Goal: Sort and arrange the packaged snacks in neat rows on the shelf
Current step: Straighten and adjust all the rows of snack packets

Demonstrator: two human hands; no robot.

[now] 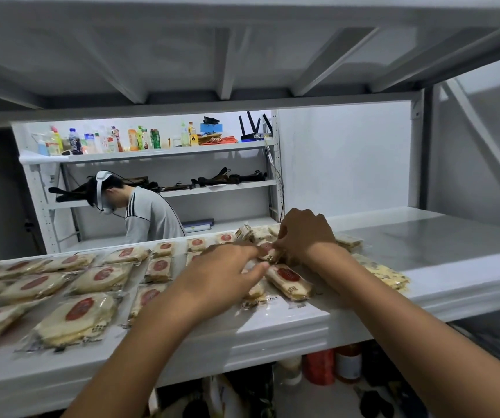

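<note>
Right hand [303, 233]: fingers curled down, pinching a small red-label packet [268, 251] at the middle of the pile. Left hand [224, 276]: fingers stretched toward the same spot, thumb against a pale packet [253, 265] under it. Too blurred to tell if that's a real grip.

Just in front of both hands, 1 longer red-label packet [288, 280] lies at an angle on the shelf [423, 236], near its front edge.

Left of the hands: snack packets [97, 279], round, red-labelled, lying flat in rough rows, some overlapping. Row spacing uneven.

Right of the right wrist: pale speckled packets [384, 273], flat, near the front edge. More of the same behind the right hand [348, 241]. Rest of the shelf to the right is bare white.

Below the shelf: red container [319, 366] and a jar [348, 363], dim.

Background: a person in a grey top [149, 215] with a headset, bent over. Rear rack holds bottles [115, 140] and a router [254, 128] on its top tier.
</note>
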